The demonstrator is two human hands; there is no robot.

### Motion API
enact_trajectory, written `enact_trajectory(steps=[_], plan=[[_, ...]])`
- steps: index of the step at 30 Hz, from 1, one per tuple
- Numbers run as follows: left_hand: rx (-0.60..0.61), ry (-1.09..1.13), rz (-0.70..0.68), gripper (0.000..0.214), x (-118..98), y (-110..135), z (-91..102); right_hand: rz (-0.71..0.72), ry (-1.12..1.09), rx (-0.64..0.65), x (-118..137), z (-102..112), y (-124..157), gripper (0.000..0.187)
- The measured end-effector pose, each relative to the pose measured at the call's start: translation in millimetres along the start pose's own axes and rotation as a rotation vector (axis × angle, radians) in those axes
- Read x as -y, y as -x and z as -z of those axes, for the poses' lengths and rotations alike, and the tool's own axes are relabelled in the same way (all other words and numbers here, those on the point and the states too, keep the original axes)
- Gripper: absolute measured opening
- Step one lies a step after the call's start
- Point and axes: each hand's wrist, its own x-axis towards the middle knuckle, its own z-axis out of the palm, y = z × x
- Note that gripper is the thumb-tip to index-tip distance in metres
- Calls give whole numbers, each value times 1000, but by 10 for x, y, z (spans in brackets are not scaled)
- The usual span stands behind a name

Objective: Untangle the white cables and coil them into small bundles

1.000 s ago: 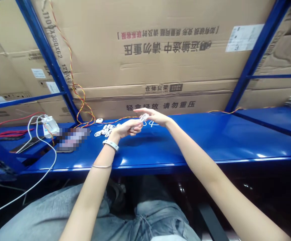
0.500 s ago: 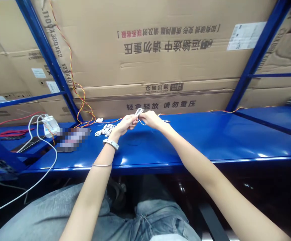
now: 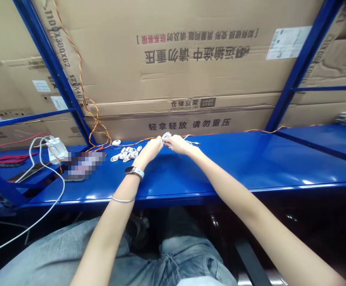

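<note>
L hand (image 3: 153,149) and R hand (image 3: 176,143) were closed on a looped white cable (image 3: 166,136), held betw. them over the desk (image 3: 235,163), prob. so its coils wouldn't spring loose. Coiled cables (image 3: 126,154) lay bunched near L hand, prob. for easy reach. Cardboard (image 3: 205,83) stood behind, maybe as backing.

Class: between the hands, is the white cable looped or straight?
Looped: thin white cable shows curved turns between left hand and right hand.

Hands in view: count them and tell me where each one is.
2. The left hand is at the left side of a looped white cable; the right hand is at its right side. Both are over the blue shelf.
</note>
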Motion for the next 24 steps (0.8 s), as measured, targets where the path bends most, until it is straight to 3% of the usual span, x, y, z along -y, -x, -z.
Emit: enact_trajectory(steps=[4,11,15,19,24], plan=[[29,-174,34,24,-75,49,42,-35,-19,-24,78,-92,-5,26],[56,-262,55,25,-134,99,45,-41,-65,-88,162,-127,-39,24],[21,-303,64,25,-153,116,87,17,-294,-125,146,-69,-53,22],[-18,-345,99,26,-173,104,117,-16,-548,-161,133,-25,-34,22],[-28,-338,128,30,-199,75,106,-86,-691,-129,153,4,-24,22]])
